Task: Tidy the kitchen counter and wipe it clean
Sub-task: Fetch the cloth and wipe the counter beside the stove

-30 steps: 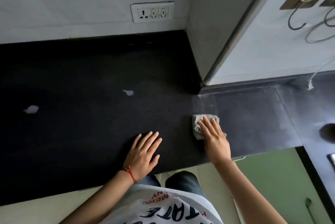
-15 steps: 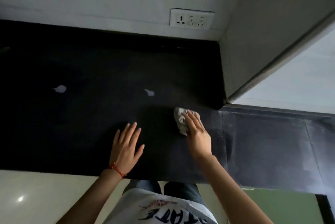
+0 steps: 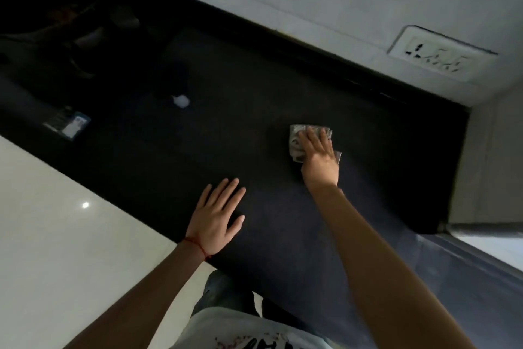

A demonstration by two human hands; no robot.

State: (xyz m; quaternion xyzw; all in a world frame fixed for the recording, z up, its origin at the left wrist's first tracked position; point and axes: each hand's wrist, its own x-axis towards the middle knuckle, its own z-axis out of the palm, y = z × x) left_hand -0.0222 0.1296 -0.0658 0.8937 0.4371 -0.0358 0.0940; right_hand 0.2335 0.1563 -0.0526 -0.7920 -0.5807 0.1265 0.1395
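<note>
A black kitchen counter [image 3: 240, 111] runs across the view. My right hand [image 3: 318, 155] presses a folded grey cloth [image 3: 297, 136] flat on the counter, fingers spread over it. Only the cloth's far and left edges show past the hand. My left hand [image 3: 216, 218] lies flat and open on the counter near its front edge, a red thread around the wrist. One white scrap [image 3: 181, 100] lies on the counter, to the left of the cloth and farther back.
A white socket plate [image 3: 441, 58] sits on the wall at the right. A grey cabinet side [image 3: 486, 167] closes off the counter on the right. Dark kitchenware [image 3: 85, 37] stands in shadow at the far left, a labelled item [image 3: 69, 123] beside it. Pale floor [image 3: 56, 235] lies below.
My right hand has slid the cloth left and away from the counter's front edge. The second white scrap is no longer visible. My left hand stays flat. The view has swung left.
</note>
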